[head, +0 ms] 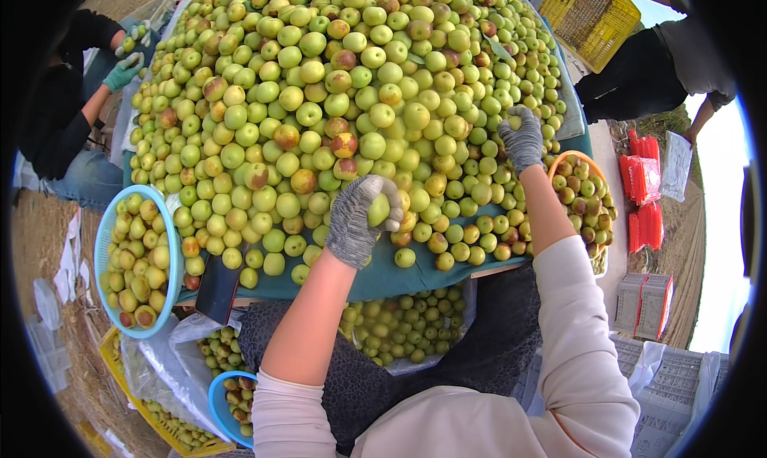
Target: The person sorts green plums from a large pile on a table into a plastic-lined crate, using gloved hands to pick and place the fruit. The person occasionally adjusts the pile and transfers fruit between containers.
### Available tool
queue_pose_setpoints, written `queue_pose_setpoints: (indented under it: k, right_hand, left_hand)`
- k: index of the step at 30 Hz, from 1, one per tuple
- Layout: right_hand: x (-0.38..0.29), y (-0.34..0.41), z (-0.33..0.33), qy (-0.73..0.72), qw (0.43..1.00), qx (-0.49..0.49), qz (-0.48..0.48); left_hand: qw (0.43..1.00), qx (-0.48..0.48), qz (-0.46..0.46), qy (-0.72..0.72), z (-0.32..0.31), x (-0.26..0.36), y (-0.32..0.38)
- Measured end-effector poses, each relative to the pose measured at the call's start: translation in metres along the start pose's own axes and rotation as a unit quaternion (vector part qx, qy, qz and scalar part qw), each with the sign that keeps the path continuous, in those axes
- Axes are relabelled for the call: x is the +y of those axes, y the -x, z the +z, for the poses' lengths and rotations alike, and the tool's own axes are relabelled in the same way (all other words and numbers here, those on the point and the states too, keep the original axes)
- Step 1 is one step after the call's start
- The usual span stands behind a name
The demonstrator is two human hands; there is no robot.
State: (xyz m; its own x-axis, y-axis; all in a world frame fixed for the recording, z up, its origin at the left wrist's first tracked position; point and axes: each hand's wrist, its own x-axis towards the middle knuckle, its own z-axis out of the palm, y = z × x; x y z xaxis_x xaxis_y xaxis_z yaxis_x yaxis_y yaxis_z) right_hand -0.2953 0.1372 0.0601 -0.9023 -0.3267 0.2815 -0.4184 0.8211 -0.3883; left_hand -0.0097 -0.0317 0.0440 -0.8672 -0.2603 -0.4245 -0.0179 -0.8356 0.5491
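Observation:
A large heap of green jujube fruits (311, 110), some with brown-red patches, covers a table with a teal cloth (383, 275). My left hand (359, 215), in a grey knit glove, holds a green jujube (378, 210) between thumb and fingers above the near edge of the heap. Farther right, my right hand (521, 137), gloved alike, reaches over the heap's right side with its fingers around a jujube (515, 121). Below the table edge, between my legs, a lined container of green jujubes (413, 329) is partly hidden.
A blue basket (175, 260) of browner jujubes stands left beside a phone (219, 287); an orange-rimmed basket (578, 154) stands right. Lower left are a blue bowl (219, 407) and a yellow crate (144, 413). A gloved co-worker (54, 122) sits left; another person (647, 68) holds a yellow crate (620, 29).

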Motion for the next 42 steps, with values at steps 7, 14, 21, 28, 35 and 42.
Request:
queue_pose_setpoints:
  k: [7,14,21,28,35,42]
  right_hand:
    - [-0.096,0.108,-0.033,-0.411,0.843,-0.292,-0.185]
    - [-0.127,0.058,-0.005,0.008,0.950,-0.156,-0.271]
    - [-0.153,0.051,0.019,0.127,0.952,-0.187,-0.206]
    - [-0.129,0.097,-0.012,-0.413,0.814,-0.364,-0.184]
    - [-0.117,-0.030,0.017,-0.119,0.988,-0.010,-0.095]
    - [-0.119,-0.092,0.046,0.078,0.982,-0.021,-0.173]
  left_hand:
    - [0.976,-0.214,-0.009,0.038,0.011,-0.005,0.007]
    - [0.986,-0.125,0.011,0.113,0.001,-0.006,0.004]
    - [0.957,-0.107,0.013,0.270,-0.009,-0.001,-0.001]
    - [0.916,-0.118,0.006,0.384,-0.004,0.001,0.004]
    - [0.877,-0.211,-0.021,0.431,-0.010,-0.003,0.001]
    - [0.897,-0.246,-0.033,0.367,-0.020,-0.008,-0.008]
